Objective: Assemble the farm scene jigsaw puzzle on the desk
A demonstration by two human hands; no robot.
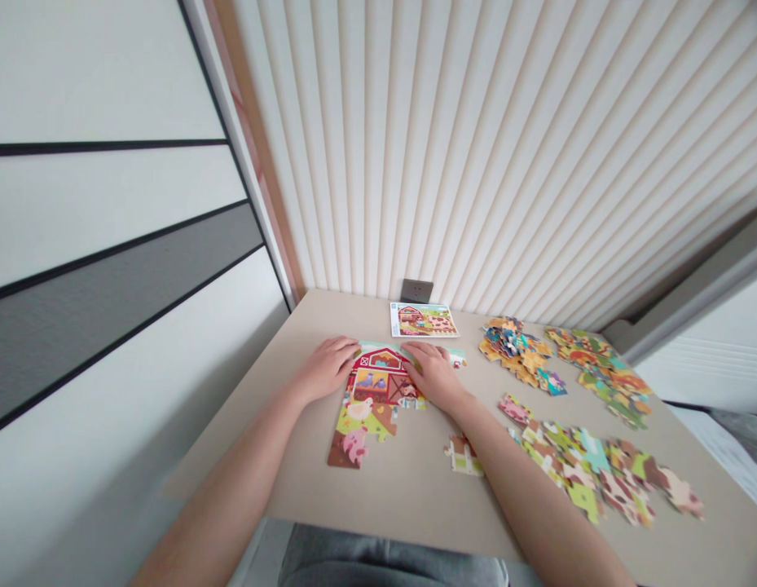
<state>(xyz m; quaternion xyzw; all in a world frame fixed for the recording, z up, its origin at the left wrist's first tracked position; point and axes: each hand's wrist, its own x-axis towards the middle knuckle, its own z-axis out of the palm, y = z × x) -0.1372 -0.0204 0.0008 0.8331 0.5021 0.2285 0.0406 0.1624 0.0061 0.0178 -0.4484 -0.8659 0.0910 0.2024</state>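
Spreading out flat, the left hand (pixel 326 371) and the right hand (pixel 433 375) are resting on a half-made red barn jigsaw puzzle (pixel 375 391) on the table (pixel 408 505), near one picture card (pixel 424 319) and three piles of pieces (pixel 598 469).

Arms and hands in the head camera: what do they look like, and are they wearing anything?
The left hand and right hand are bare, with no gloves, rings or watch showing. The left arm and right arm show no sleeves. Grey trousers show below the table edge.
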